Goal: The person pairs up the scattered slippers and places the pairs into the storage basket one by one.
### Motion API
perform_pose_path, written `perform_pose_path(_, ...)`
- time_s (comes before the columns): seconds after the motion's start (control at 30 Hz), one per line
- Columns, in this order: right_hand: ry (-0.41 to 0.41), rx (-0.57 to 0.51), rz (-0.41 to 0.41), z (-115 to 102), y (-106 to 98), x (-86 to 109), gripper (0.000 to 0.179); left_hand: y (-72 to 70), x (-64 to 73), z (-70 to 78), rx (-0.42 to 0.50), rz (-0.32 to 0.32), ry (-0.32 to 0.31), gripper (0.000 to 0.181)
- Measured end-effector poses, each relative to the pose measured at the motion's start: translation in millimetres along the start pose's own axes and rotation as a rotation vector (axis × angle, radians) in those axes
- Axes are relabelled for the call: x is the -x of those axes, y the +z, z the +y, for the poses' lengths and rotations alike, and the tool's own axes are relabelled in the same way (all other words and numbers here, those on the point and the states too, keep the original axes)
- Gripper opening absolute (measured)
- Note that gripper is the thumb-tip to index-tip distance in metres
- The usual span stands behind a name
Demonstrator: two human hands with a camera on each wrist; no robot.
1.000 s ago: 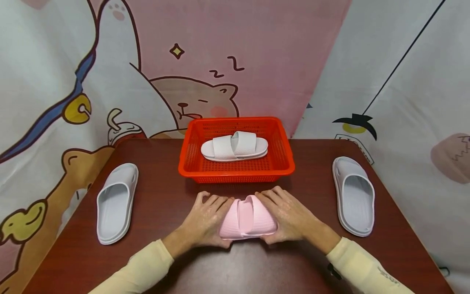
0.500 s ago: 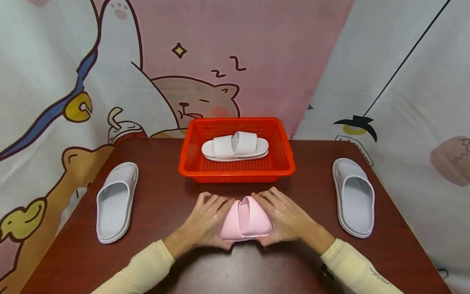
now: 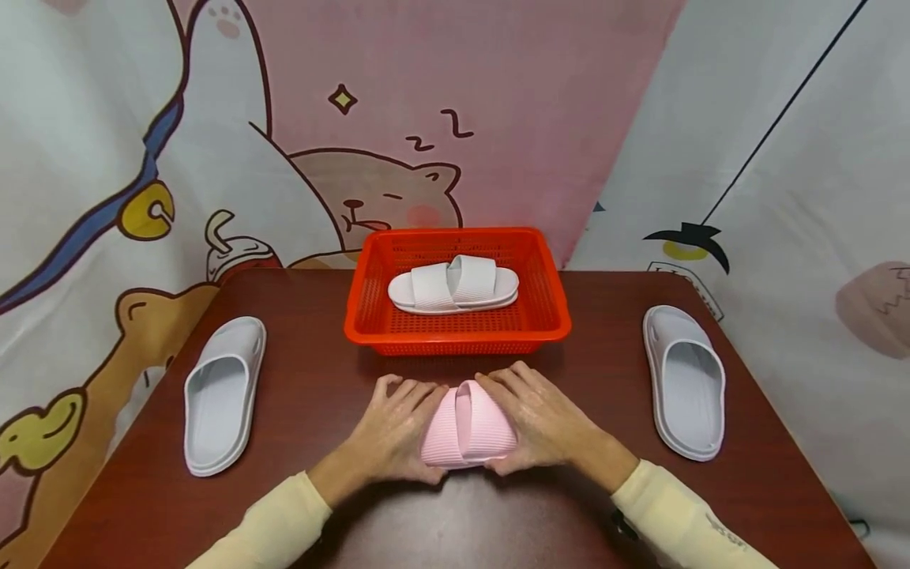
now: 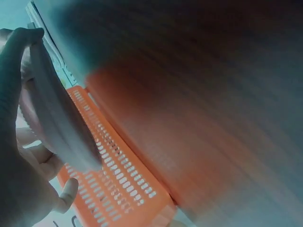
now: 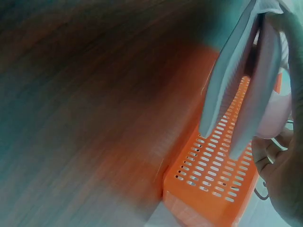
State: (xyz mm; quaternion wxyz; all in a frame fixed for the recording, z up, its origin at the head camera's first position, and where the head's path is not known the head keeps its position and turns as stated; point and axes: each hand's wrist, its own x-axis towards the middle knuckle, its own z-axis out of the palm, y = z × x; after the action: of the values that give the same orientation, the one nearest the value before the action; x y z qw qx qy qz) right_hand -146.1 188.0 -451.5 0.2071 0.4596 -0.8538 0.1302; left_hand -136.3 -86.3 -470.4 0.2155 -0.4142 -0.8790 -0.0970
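A pair of pink slippers with ribbed straps is held together between the two hands, in front of the basket. My left hand grips the left pink slipper, fingers over its far side and thumb at the near side. My right hand grips the right pink slipper in the same way. The straps overlap in the head view. In the right wrist view the two soles stand edge-on, close together with a narrow gap, raised over the table. The left wrist view shows one sole beside the curled fingers.
Behind the hands stands a red plastic basket holding white slippers. A light grey clog lies at the table's left, another grey clog at its right. A printed curtain hangs behind the brown table.
The right hand has moved left, bringing the pink slippers closer together so that they overlap more. The left hand has barely shifted. Basket and grey clogs stay in place.
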Motion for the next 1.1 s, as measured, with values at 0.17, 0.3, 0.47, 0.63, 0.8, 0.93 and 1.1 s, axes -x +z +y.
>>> perform_pose_path(0.17,0.025,-0.002,-0.027,1.1,-1.4,1.7,0.105,-0.9,4.5,-5.1,-0.017,-0.005,-0.007,0.111)
perform_pose_path(0.3,0.065,-0.003,-0.065,0.1,-3.4,3.5,0.105,-2.1,6.2,-5.5,-0.035,-0.022,-0.021,0.111)
perform_pose_path(0.47,0.089,-0.022,-0.063,3.9,-11.3,2.3,0.097,-7.6,4.9,-8.0,-0.047,-0.02,-0.027,0.11)
perform_pose_path(0.63,0.157,-0.004,-0.049,16.0,-25.1,-1.3,0.085,-12.0,4.4,-10.3,-0.046,-0.035,-0.049,0.111)
perform_pose_path(0.8,0.239,0.033,-0.055,30.3,-34.1,-4.1,0.083,-12.6,6.7,-10.7,-0.048,-0.05,-0.062,0.111)
perform_pose_path(0.93,0.309,0.048,-0.076,36.5,-38.0,-5.2,0.084,-11.9,8.8,-9.1,-0.046,-0.046,-0.061,0.111)
perform_pose_path(1.1,0.368,0.063,-0.11,45.0,-41.2,-5.6,0.087,-10.5,9.2,-7.4,-0.039,-0.032,-0.049,0.111)
